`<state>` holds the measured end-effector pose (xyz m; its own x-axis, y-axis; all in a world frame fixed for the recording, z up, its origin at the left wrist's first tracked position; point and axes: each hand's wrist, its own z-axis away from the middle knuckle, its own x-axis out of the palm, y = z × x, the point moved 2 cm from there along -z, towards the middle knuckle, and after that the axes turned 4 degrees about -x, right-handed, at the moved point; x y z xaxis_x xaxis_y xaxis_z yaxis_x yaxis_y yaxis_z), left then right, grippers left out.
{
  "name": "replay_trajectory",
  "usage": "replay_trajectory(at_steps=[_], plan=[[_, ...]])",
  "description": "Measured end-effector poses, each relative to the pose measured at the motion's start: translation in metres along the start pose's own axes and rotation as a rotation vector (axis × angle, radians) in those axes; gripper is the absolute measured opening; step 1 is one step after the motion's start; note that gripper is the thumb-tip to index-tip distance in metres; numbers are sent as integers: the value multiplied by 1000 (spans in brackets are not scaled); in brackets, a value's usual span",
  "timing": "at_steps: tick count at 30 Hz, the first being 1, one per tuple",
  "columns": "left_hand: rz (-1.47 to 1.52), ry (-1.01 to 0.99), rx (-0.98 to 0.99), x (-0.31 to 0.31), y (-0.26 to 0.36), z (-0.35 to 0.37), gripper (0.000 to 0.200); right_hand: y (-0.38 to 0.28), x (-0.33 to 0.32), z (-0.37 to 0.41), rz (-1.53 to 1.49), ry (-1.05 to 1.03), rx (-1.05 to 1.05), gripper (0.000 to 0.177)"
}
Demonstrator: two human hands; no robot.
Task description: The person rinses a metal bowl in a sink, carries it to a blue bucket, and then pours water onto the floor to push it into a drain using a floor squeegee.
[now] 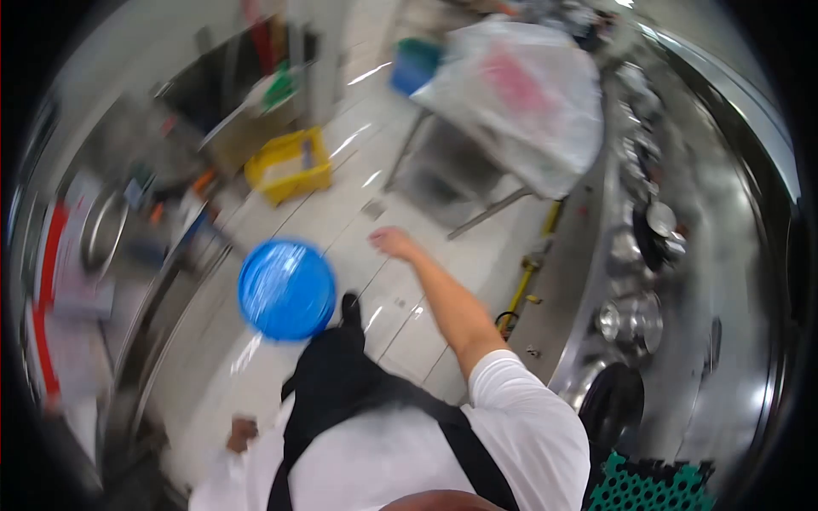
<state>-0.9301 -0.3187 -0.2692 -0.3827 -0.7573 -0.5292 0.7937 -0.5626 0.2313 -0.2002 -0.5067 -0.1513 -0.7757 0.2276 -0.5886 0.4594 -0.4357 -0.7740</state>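
My right hand [392, 242] is stretched forward over the white tiled floor, between a blue round tub [287, 289] and a plastic-covered table. It touches nothing I can see, and its fingers are smeared by motion. Low at my left side hangs my left hand [243, 433], small, dark and blurred, so its fingers cannot be read. The blue tub stands on the floor ahead of my left side, with a shiny, plastic-like surface across its top. One dark shoe [351, 307] shows just right of the tub.
A yellow crate [290, 166] stands on the floor ahead. The table [520, 102] under clear plastic is at front right. Along the right runs a steel counter [682, 375] with metal pans [630, 324] and a green perforated mat [652, 485]. Red-and-white boxes [72, 289] stand left.
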Motion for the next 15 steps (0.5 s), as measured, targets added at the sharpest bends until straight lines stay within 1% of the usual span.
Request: replay_trajectory(at_steps=[2, 3, 4, 5, 6, 7, 8, 9, 10, 11, 12, 13, 14, 15], plan=[[58, 55, 61, -61, 43, -65, 25, 50, -23, -36, 303, 30, -233, 29], [91, 63, 57, -89, 66, -94, 25, 18, -58, -17, 81, 75, 122, 28], [91, 69, 64, -110, 84, -119, 25, 23, -79, -8, 246, 43, 101, 28], [83, 80, 73, -130, 100, -143, 26, 56, -95, 0, 339, -71, 159, 29], [63, 106, 94, -147, 115, -167, 26, 98, -106, 12, 563, -58, 84, 30], [13, 164, 152, -164, 126, -188, 26, 139, -119, 34, 609, -70, 170, 29], [-84, 262, 245, -181, 137, -213, 26, 167, -132, 60, 653, -96, 293, 27], [-326, 674, 508, -205, 162, -245, 26, 175, -143, 92, 735, -136, 333, 25], [-214, 153, 237, -234, 184, -268, 36, 190, -146, 123, 739, -147, 437, 25], [-529, 232, 379, -281, 218, -275, 34, 200, -148, 152, 706, -193, 520, 25], [-570, 742, 607, -310, 234, -303, 33, 198, -148, 173, 684, -287, 560, 24], [-213, 651, 510, -353, 270, -296, 33, 192, -149, 185, 672, -388, 586, 23], [238, 586, 439, -411, 328, -260, 35, 182, -151, 198, 299, -245, 764, 20], [637, 585, 374, -471, 390, -218, 37, 168, -154, 207, -68, -118, 930, 17]])
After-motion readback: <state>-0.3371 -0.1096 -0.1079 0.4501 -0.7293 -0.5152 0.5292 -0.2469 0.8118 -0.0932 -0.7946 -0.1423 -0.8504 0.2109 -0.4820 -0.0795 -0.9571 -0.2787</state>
